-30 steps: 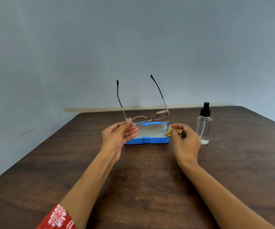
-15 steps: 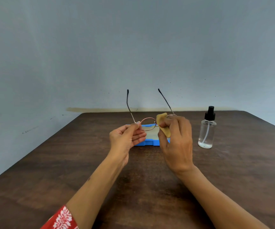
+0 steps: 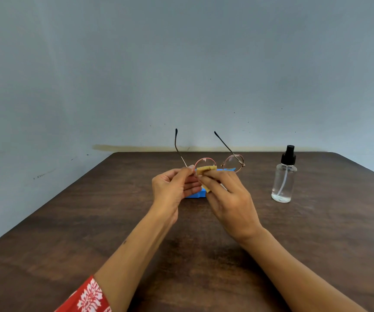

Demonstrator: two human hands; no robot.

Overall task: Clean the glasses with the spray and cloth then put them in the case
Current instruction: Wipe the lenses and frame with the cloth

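Observation:
Thin round metal-rimmed glasses (image 3: 232, 163) hover above the table, temples open and pointing up and away. My left hand (image 3: 172, 188) pinches the frame at its left hinge. My right hand (image 3: 228, 199) holds a small tan cloth (image 3: 206, 169) pressed against the left lens. The open blue case (image 3: 195, 194) lies on the table behind my hands, mostly hidden by them. A clear spray bottle (image 3: 284, 176) with a black nozzle stands upright to the right, apart from my hands.
The dark brown wooden table (image 3: 91, 221) runs back to a pale blue-grey wall (image 3: 181, 64). Its left and right edges angle inward toward the far side.
My right hand has slid the cloth from the right lens to the left lens. The glasses sit slightly lower, and the right lens is now uncovered.

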